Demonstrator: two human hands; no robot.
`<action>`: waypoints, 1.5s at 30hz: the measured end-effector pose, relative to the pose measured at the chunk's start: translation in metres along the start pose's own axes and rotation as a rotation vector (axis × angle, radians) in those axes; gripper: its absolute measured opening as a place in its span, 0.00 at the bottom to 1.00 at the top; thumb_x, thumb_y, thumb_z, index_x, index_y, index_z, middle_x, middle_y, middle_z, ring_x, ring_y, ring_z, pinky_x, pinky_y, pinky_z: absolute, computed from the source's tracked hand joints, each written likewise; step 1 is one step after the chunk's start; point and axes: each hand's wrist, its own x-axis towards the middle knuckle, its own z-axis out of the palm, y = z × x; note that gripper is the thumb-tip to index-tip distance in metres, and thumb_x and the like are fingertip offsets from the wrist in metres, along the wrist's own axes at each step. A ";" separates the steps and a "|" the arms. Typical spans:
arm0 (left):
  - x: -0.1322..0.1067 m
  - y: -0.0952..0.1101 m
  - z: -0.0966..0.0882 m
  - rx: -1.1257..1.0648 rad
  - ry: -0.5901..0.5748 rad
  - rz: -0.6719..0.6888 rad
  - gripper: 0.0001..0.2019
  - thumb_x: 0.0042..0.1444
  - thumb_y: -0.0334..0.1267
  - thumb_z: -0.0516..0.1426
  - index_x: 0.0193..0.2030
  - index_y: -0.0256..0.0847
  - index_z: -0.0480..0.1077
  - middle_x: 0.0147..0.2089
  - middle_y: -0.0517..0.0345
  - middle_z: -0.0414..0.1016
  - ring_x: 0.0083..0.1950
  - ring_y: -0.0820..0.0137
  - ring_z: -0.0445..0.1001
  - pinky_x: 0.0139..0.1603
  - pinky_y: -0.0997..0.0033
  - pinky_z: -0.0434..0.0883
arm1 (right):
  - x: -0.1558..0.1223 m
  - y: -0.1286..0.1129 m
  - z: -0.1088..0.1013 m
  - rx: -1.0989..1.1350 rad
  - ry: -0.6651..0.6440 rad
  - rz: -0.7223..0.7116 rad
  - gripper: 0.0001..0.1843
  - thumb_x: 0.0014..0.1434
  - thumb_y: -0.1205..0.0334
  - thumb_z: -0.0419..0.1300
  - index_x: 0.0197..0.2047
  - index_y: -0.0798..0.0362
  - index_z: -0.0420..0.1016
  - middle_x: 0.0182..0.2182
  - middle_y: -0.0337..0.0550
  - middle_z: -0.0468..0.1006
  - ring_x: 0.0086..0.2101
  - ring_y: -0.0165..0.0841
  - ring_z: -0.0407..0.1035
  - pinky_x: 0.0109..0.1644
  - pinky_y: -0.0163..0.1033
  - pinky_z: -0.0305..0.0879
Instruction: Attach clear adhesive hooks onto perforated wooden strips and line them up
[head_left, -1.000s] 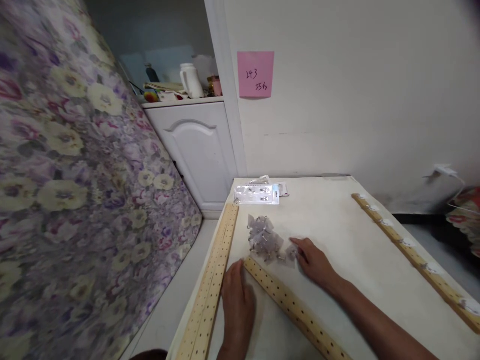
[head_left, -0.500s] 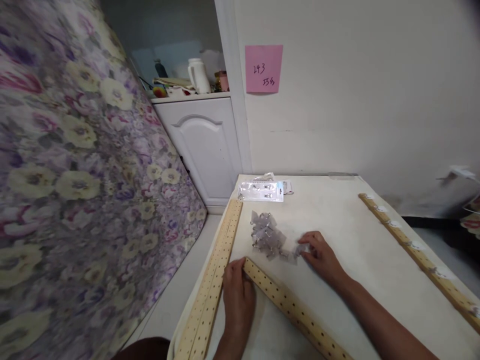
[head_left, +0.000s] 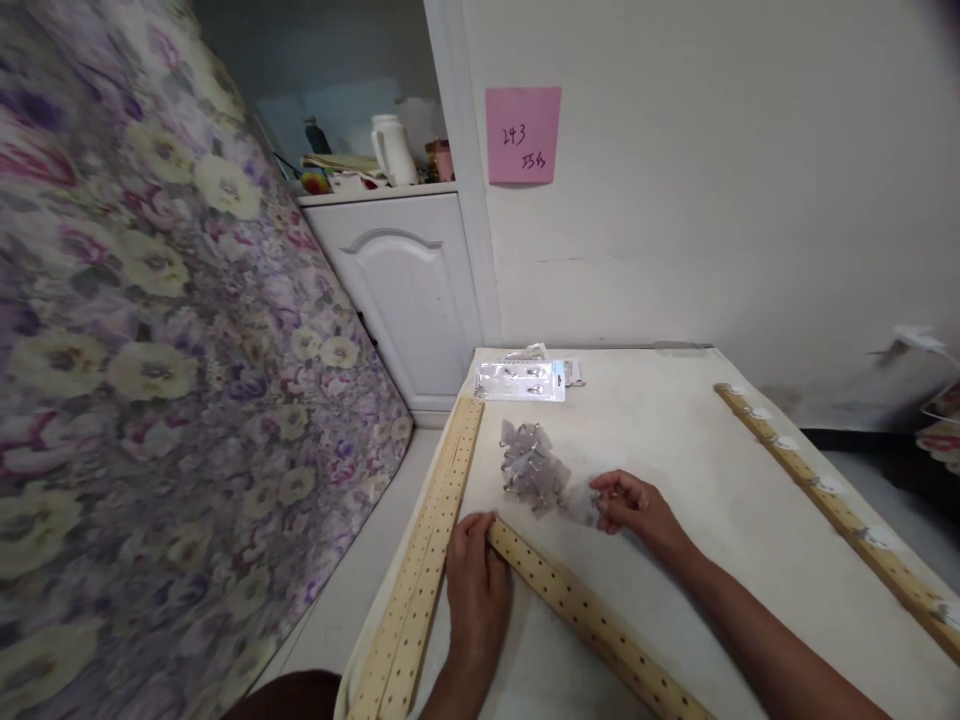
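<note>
My left hand point(head_left: 476, 580) is closed at the far end of a perforated wooden strip point(head_left: 570, 595), which lies slanting toward the lower right. To the right, my right hand point(head_left: 637, 505) pinches a small clear adhesive hook point(head_left: 585, 502), partly hidden by the fingers. Left of that hook lies a heap of similar clear hooks point(head_left: 531, 465) with metal parts. Two more perforated wooden strips point(head_left: 435, 540) lie side by side along the table's left edge, just left of my left hand.
A wooden strip point(head_left: 836, 505) with several white hooks runs along the table's right side. Clear packaging point(head_left: 520, 381) lies at the far left corner of the cloth-covered table point(head_left: 637, 420). Behind stand a wall and a white cabinet point(head_left: 405, 280); a floral curtain point(head_left: 187, 350) hangs at left.
My right hand has turned slightly, its fingers closing on the clear hook beside the heap. The left hand and the strip under it stay nearly in place.
</note>
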 end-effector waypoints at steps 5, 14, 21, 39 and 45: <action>-0.005 0.000 -0.001 -0.080 -0.019 0.015 0.18 0.57 0.28 0.47 0.54 0.43 0.63 0.55 0.50 0.61 0.58 0.63 0.60 0.61 0.52 0.60 | -0.004 -0.018 0.025 0.018 -0.222 0.030 0.17 0.48 0.62 0.65 0.42 0.54 0.70 0.19 0.31 0.72 0.23 0.28 0.69 0.29 0.34 0.65; -0.006 0.011 -0.016 -0.294 0.072 -0.141 0.14 0.59 0.36 0.49 0.51 0.43 0.66 0.55 0.51 0.64 0.58 0.64 0.61 0.61 0.56 0.59 | 0.015 -0.031 0.073 0.182 -0.311 0.061 0.19 0.45 0.66 0.68 0.41 0.51 0.69 0.27 0.32 0.74 0.27 0.30 0.75 0.32 0.35 0.68; 0.001 0.032 -0.030 -0.653 -0.153 -0.444 0.13 0.60 0.47 0.50 0.40 0.41 0.69 0.38 0.58 0.71 0.41 0.69 0.69 0.43 0.71 0.67 | 0.011 -0.017 0.099 0.184 -0.271 0.031 0.18 0.46 0.67 0.67 0.39 0.51 0.67 0.23 0.29 0.71 0.23 0.25 0.69 0.29 0.31 0.64; 0.015 0.033 -0.026 -0.768 -0.529 -0.524 0.14 0.53 0.46 0.55 0.24 0.38 0.64 0.20 0.67 0.58 0.21 0.78 0.55 0.23 0.77 0.53 | 0.009 -0.012 0.087 -0.125 -0.337 -0.029 0.09 0.51 0.59 0.63 0.35 0.54 0.73 0.25 0.36 0.70 0.25 0.26 0.61 0.28 0.31 0.57; 0.018 0.035 -0.032 -0.563 -0.408 -0.555 0.12 0.52 0.41 0.55 0.21 0.40 0.61 0.19 0.67 0.59 0.23 0.77 0.57 0.25 0.77 0.55 | 0.011 -0.004 0.083 -0.152 -0.435 0.032 0.07 0.50 0.62 0.62 0.27 0.55 0.68 0.19 0.32 0.66 0.21 0.24 0.58 0.23 0.29 0.52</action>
